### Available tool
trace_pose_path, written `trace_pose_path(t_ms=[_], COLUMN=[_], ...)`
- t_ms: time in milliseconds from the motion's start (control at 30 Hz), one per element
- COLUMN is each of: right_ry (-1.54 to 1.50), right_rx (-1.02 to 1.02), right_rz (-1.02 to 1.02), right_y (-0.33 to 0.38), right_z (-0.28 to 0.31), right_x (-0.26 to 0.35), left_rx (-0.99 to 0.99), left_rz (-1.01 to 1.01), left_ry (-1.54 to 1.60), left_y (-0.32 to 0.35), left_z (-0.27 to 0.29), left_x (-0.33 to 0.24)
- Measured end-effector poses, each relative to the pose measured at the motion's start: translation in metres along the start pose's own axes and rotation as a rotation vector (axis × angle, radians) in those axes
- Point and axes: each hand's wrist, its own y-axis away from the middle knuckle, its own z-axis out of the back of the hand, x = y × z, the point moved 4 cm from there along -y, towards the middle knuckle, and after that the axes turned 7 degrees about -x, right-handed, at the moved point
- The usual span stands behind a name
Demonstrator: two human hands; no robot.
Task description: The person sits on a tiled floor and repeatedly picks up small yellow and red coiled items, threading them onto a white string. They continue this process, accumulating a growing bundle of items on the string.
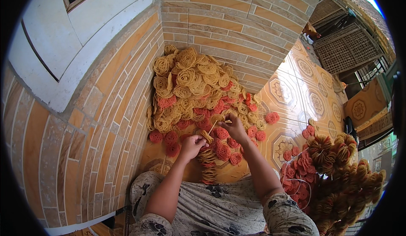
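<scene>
My left hand (192, 146) is closed round a small stack of tan lacy rosettes (207, 136) threaded on a thin stick (213, 126). Below that hand hangs a string of tan and coral rosettes (207, 164), packed edge to edge, reaching down to my lap. Beside the stick's upper end, my right hand (234, 128) has its fingers pinched at what looks like a tan lacy rosette (217, 118); its fingers partly cover the grip. Just beyond both hands rises a large heap of tan rosettes (186, 77), with coral rosettes (223, 151) scattered at its near side.
A tiled wall (215, 20) and another on the left (114, 92) form a corner behind the heap. Finished bunches of tan strung rosettes (338, 198) and coral ones (298, 174) lie at my right. Patterned floor tiles (313, 100) stretch toward woven panels (347, 47).
</scene>
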Motion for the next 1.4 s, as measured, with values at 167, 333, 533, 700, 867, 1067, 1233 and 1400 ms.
trace_pose_path(t_ms=[167,333,533,700,867,1067,1233,1400], right_ry=[-0.110,-0.128,-0.586,-0.508,-0.473,0.312,0.831,0.529], right_rx=[0.019,0.107,0.206,0.116,0.314,-0.283,-0.159,-0.315], right_rz=[0.011,0.075,0.001,-0.054,0.127,0.109,0.250,0.156], right_y=[0.000,0.000,0.007,0.008,0.012,-0.022,-0.022,-0.030], right_z=[-0.001,-0.003,0.001,0.005,0.007,0.031,0.020,0.029], right_x=[0.005,0.003,0.011,0.017,0.026,-0.009,-0.043,-0.051], left_rx=[0.020,0.054,0.050,0.046,0.041,-0.004,0.010,0.002], left_rz=[0.027,0.068,0.039,0.003,0.001,-0.047,-0.073,-0.089], left_ry=[0.039,0.053,0.028,-0.004,0.021,0.015,0.001,-0.045], left_y=[0.001,0.003,0.004,0.003,0.001,0.000,0.000,0.002], left_z=[0.001,0.000,0.000,-0.002,-0.003,-0.004,-0.005,-0.004], left_x=[-0.003,-0.007,-0.010,-0.008,-0.004,-0.003,-0.002,-0.006])
